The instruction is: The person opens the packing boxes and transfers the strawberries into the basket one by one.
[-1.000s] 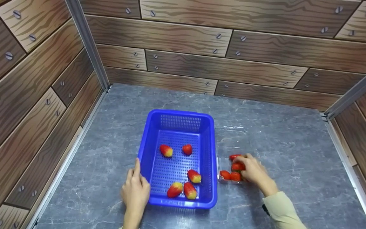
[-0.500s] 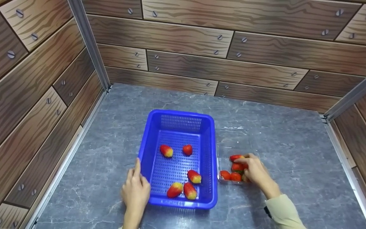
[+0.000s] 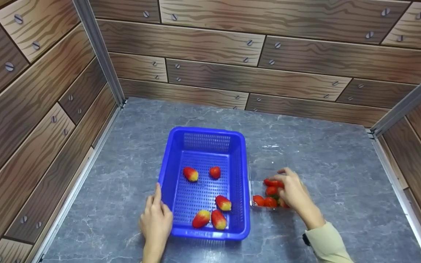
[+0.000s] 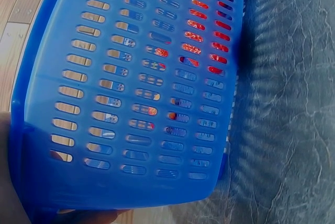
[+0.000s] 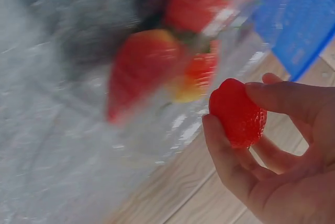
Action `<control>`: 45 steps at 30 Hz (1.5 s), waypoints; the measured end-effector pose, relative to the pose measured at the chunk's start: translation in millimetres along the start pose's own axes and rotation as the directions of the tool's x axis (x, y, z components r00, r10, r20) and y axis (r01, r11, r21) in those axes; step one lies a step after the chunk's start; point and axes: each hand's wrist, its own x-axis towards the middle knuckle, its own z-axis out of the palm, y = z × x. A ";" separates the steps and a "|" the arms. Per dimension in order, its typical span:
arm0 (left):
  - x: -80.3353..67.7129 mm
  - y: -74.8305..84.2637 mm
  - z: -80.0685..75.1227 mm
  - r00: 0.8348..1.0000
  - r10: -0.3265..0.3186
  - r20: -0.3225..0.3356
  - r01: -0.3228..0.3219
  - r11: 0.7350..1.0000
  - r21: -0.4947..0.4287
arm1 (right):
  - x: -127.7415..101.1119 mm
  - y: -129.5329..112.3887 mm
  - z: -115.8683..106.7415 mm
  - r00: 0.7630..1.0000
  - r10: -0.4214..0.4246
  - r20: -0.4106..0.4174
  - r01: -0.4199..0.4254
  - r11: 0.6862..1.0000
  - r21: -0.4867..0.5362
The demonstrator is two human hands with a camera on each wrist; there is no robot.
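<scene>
A blue slotted basket (image 3: 207, 130) sits on the grey stone-look surface with several strawberries (image 3: 190, 174) scattered inside. My left hand (image 3: 155, 219) rests against its near left wall, index finger straight along the side; the left wrist view shows that wall (image 4: 131, 77) close up. To the basket's right stands a clear plastic punnet (image 3: 255, 209) with more strawberries (image 3: 258, 200). My right hand (image 3: 292, 190) is over the punnet. In the right wrist view its fingers (image 5: 293, 101) pinch one red strawberry (image 5: 238, 113) just off the blurred punnet (image 5: 104, 130).
Wood-patterned walls (image 3: 254, 73) enclose the surface on the left, back and right, with metal rails (image 3: 97, 54) at the corners. Bare grey surface (image 3: 334, 157) stretches behind the basket and to the right of the punnet.
My right hand has shifted slightly away from me over the punnet, with a strawberry now between its fingers. The left hand and the basket have stayed put.
</scene>
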 end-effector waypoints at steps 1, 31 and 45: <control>-0.3 -0.1 0.0 1.000 -0.003 0.002 0.003 1.000 0.002 | 1.3 -3.7 -1.0 1.000 -0.021 -0.018 0.021 1.000 0.001; -0.5 0.6 1.1 1.000 -0.004 -0.024 0.004 1.000 -0.003 | 39.1 -106.7 7.8 0.935 -0.300 -0.189 0.338 0.915 0.219; -0.2 1.0 0.6 1.000 -0.012 -0.021 0.012 1.000 -0.009 | 47.7 -120.2 44.4 0.943 -0.330 -0.045 0.330 0.907 0.261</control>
